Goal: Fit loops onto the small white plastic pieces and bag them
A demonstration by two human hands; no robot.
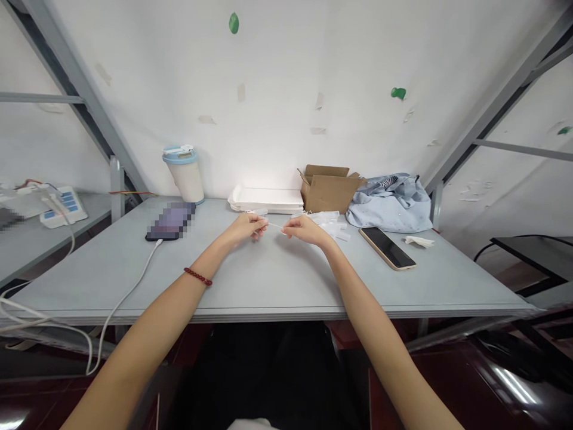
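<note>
Between my two hands a thin white strand (pixel 274 225) stretches above the middle of the desk; its exact kind is too small to make out. My left hand (pixel 249 227) pinches its left end between thumb and fingers. At its right end, my right hand (pixel 303 230) is closed in a pinch too. Just behind and to the right of my right hand lie several small clear plastic pieces (pixel 333 222), partly hidden by that hand. Another clear piece (pixel 259 211) rests behind my left hand.
White stacked trays (pixel 268 200) and an open cardboard box (pixel 329 191) stand along the wall. Right of them are a bundled blue cloth (pixel 389 206), a phone (pixel 387 248) and a crumpled tissue (pixel 419 241). At left stand a cup (pixel 185 175) and a phone (pixel 171 221) on a white cable (pixel 133 291).
</note>
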